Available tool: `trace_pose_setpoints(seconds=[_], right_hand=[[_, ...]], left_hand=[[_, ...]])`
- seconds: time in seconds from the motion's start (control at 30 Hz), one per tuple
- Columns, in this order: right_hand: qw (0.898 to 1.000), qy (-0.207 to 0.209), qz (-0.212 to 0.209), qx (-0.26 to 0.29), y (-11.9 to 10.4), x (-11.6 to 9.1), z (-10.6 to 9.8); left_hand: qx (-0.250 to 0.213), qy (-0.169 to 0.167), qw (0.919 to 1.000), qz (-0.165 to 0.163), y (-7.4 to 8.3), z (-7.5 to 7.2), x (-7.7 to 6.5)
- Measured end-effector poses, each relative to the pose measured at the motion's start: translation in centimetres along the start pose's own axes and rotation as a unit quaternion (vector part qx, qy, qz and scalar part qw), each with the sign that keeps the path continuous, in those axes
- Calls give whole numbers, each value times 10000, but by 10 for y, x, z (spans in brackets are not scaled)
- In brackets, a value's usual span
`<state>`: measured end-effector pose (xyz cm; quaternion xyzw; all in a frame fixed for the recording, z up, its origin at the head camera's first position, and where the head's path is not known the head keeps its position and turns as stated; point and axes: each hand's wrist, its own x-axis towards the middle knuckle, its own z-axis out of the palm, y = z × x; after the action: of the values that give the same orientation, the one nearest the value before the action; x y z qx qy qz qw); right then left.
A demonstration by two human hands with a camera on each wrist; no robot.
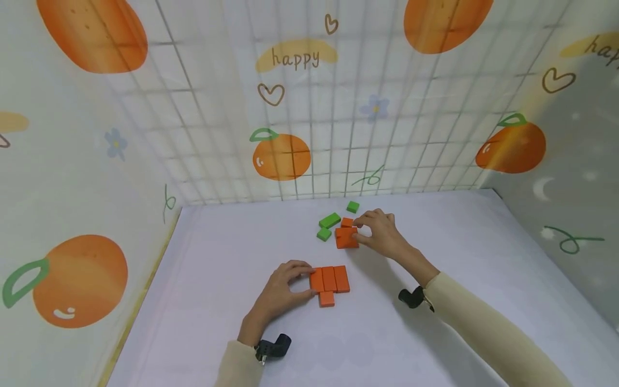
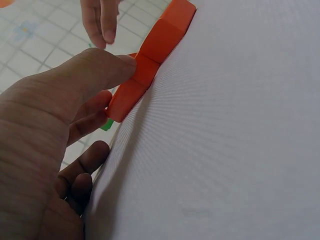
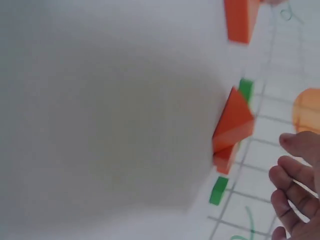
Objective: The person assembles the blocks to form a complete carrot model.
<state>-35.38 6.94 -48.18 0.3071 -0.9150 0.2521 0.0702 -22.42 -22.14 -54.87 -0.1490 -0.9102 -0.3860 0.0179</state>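
Note:
Three orange rectangular blocks [image 1: 329,279] lie side by side, with a smaller orange block [image 1: 326,299] against their near side. My left hand [image 1: 282,287] pinches the leftmost block of that row between thumb and fingers; the left wrist view shows the thumb [image 2: 105,70] on the orange piece. Farther back, my right hand [image 1: 384,234] hovers at the right edge of a larger orange piece [image 1: 346,238]. In the right wrist view a gap separates its loosely spread fingers from that orange piece [image 3: 235,122]. A small orange block [image 1: 346,222] lies just behind it.
Left of the back orange pieces are a long green block [image 1: 330,220] and a small green block [image 1: 324,234]. Another green block [image 1: 353,207] lies farther back. The white tabletop [image 1: 217,242] meets a fruit-printed curtain [image 1: 217,107] behind and at the sides.

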Motion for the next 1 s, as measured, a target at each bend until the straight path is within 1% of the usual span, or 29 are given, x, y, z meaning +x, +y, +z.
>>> trace_pose_setpoints(seconds=[0.13,0.27,0.37,0.47,0.67,0.77,0.87,1.0], right_hand=[[9996,-151,232,-75,12,18,5],[9980,-332,491,-199,18,34,9],[9962,-485,662,-291,21,43,12],[9945,-634,744,-362,23,49,16],[9910,-963,764,-539,26,56,21],[9898,-1018,785,-620,28,60,24],[9901,-962,723,-721,30,64,26],[9935,-729,545,-687,27,65,24]], left_hand=[[-50,-23,10000,1,-2,2,-3],[-69,5,10000,11,-3,3,-3],[-70,-6,10000,21,-2,3,-4],[-68,-24,10000,27,-1,4,-3],[-62,-33,9999,93,1,3,-3],[-49,-17,9999,135,1,2,-2],[-28,0,9999,163,1,0,-1],[-19,11,9999,145,0,-3,0]])
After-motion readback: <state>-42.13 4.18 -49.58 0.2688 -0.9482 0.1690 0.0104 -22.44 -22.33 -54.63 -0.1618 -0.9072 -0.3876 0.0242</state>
